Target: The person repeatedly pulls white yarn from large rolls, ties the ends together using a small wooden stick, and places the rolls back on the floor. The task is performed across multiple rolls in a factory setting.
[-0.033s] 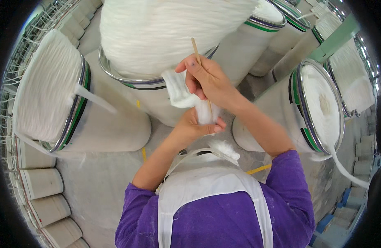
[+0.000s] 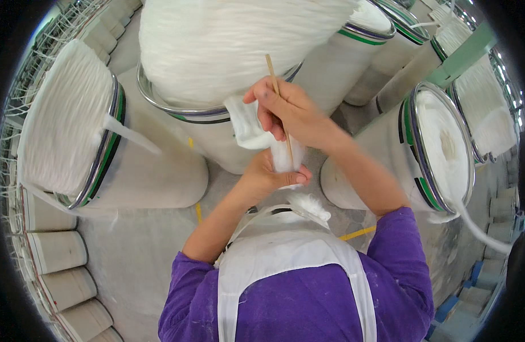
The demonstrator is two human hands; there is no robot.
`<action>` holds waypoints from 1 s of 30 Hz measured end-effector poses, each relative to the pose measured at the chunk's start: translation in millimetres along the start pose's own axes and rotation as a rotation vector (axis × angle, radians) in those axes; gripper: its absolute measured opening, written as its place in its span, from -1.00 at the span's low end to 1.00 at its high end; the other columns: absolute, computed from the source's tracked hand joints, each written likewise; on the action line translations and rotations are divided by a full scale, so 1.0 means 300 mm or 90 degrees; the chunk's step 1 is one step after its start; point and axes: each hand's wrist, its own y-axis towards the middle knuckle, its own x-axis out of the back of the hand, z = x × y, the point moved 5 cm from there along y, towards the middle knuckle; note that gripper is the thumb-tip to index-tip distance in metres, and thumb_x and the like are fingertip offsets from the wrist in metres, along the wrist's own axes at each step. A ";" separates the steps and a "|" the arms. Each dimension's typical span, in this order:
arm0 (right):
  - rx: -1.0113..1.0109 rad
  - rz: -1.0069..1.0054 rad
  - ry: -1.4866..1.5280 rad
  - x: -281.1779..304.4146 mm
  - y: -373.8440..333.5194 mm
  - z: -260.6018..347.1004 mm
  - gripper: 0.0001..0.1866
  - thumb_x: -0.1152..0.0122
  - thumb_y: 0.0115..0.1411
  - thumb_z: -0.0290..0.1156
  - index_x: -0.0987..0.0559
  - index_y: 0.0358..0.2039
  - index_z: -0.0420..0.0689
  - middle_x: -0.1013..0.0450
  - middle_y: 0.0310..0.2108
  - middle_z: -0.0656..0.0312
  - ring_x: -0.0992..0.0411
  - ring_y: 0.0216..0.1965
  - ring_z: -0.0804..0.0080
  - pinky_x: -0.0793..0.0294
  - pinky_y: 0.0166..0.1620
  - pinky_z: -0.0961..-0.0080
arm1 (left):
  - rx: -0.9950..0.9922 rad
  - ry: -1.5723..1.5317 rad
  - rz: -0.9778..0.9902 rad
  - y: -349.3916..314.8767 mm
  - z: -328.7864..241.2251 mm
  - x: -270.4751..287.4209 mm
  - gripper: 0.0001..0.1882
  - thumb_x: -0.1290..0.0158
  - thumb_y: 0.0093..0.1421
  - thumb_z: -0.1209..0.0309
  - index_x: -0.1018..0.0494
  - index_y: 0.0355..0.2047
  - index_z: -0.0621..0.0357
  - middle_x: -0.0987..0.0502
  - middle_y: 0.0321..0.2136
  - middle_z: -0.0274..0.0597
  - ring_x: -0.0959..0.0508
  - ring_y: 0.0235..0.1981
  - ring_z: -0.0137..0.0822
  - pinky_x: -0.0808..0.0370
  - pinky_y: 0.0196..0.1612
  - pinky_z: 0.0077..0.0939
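My right hand [image 2: 291, 111] is closed round a thin wooden stick [image 2: 271, 68], whose top end sticks up above the fingers. The stick's lower part lies against a white strip of cotton sliver [image 2: 285, 157]. Below it, my left hand [image 2: 268, 179] grips that sliver, thumb laid across its lower end. From the hands the sliver folds back as a broad flap [image 2: 246, 128] towards the big can [image 2: 211, 134] in front of me. That can's rim is heaped high with coiled white sliver [image 2: 234, 51].
At left stands a can [image 2: 154, 154] piled with sliver [image 2: 66, 119], a loose end hanging over its rim. A tilted-looking can [image 2: 371, 154] is at right, its sliver tail [image 2: 476, 231] trailing outward. More cans [image 2: 353, 62] stand behind. Grey floor [image 2: 137, 251] with yellow lines [image 2: 358, 233] runs beneath.
My right hand and the stick have shifted very slightly right and down. The sliver tail at far right sits slightly differently. My left hand has barely moved.
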 end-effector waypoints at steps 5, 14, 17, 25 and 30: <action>0.065 0.217 -0.133 0.054 -0.087 0.077 -0.75 0.06 0.27 -0.40 -0.42 -0.10 -0.25 -0.44 -0.43 0.27 -0.41 -0.39 0.54 -0.41 -0.24 0.57 | -0.022 -0.051 -0.116 0.004 0.006 0.031 -0.68 -0.22 0.01 0.60 -0.43 -0.20 0.23 -0.60 -0.34 -0.12 -0.61 -0.28 -0.37 -0.53 -0.15 -0.48; 0.067 0.101 -0.249 0.085 -0.106 0.051 -0.83 -0.11 0.17 -0.45 -0.45 -0.25 -0.26 -0.48 -0.57 0.26 -0.45 -0.49 0.50 -0.39 -0.34 0.59 | -0.073 0.032 -0.081 0.021 0.022 0.018 -0.80 -0.07 0.15 0.62 -0.48 -0.18 0.28 -0.59 -0.27 -0.21 -0.56 -0.19 -0.44 -0.48 -0.06 -0.52; 0.014 0.037 -0.330 0.109 -0.102 0.041 -0.83 -0.15 0.15 -0.45 -0.45 -0.27 -0.24 -0.51 -0.57 0.25 -0.50 -0.43 0.49 -0.40 -0.32 0.62 | -0.084 0.039 -0.048 0.025 0.014 -0.001 -0.77 -0.02 0.17 0.64 -0.44 -0.13 0.31 -0.59 -0.25 -0.18 -0.56 -0.18 -0.43 -0.47 -0.04 -0.51; -0.010 0.047 -0.379 0.110 -0.090 0.019 -0.75 -0.13 0.18 -0.44 -0.45 -0.13 -0.23 -0.53 -0.40 0.21 -0.51 -0.26 0.45 -0.44 -0.14 0.54 | -0.114 -0.014 -0.024 0.029 -0.015 -0.003 -0.79 -0.02 0.18 0.61 -0.46 -0.15 0.30 -0.59 -0.25 -0.13 -0.59 -0.23 -0.31 -0.51 -0.11 -0.43; 0.092 0.102 -0.102 0.087 -0.081 0.028 -0.70 -0.10 0.24 -0.42 -0.45 -0.04 -0.24 -0.53 -0.21 0.18 -0.46 -0.18 0.47 -0.40 -0.03 0.54 | -0.083 0.001 0.010 0.027 -0.019 0.004 -0.79 0.05 0.21 0.62 -0.44 -0.14 0.34 -0.58 -0.23 -0.12 -0.57 -0.25 -0.35 -0.51 -0.11 -0.47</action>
